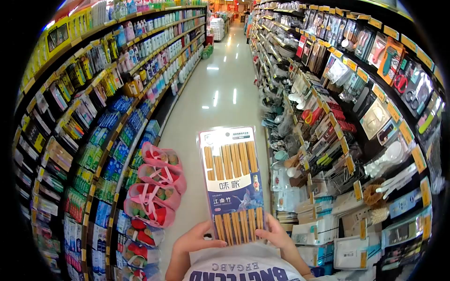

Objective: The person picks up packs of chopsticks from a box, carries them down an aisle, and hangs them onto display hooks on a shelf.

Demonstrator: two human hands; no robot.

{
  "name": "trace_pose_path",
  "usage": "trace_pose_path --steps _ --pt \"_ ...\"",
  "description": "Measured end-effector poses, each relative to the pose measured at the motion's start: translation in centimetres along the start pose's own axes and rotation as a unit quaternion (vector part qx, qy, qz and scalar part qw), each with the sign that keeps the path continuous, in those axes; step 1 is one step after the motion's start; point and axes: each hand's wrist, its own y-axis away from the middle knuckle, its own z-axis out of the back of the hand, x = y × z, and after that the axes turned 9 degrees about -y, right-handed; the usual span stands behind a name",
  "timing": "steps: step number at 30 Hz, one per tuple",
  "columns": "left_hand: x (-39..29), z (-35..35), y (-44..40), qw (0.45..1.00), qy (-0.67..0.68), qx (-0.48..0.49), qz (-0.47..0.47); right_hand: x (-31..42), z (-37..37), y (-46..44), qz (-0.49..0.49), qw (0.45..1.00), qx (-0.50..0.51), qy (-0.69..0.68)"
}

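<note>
A flat pack of bamboo chopsticks (236, 187) stands upright in front of my body, its printed face toward me. Its blue and white label crosses the middle, with light wooden sticks showing above and below. My left hand (198, 238) grips the lower left edge, thumb laid across the front. On the lower right edge, my right hand (275, 232) pinches the pack, its thumb on the front. The fingers behind the pack are hidden.
Shelves of toothpaste boxes (96, 161) and bottles line the left. Pink baskets (152, 199) jut into the aisle there. On the right, racks hold hanging kitchen tools, including scissors (412, 99) and white ladles (391, 152). A shiny floor (220, 89) runs ahead between them.
</note>
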Motion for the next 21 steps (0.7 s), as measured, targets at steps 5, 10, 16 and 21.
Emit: trace_pose_path --steps 5,10,16,21 --pt "2.1 -0.5 -4.6 0.998 0.054 0.019 0.027 -0.7 4.1 -1.3 -0.014 0.999 -0.028 -0.035" --pt "2.4 2.4 -9.2 0.994 0.049 0.083 0.055 -1.4 6.1 -4.5 -0.039 0.995 -0.068 -0.063" --pt "4.2 7.5 -15.3 0.991 0.087 0.093 0.044 1.3 7.1 -11.6 -0.032 0.993 -0.112 -0.028" --pt "4.9 14.5 -21.1 0.996 0.039 0.073 -0.022 3.3 7.6 -20.2 0.021 0.992 -0.119 -0.02"
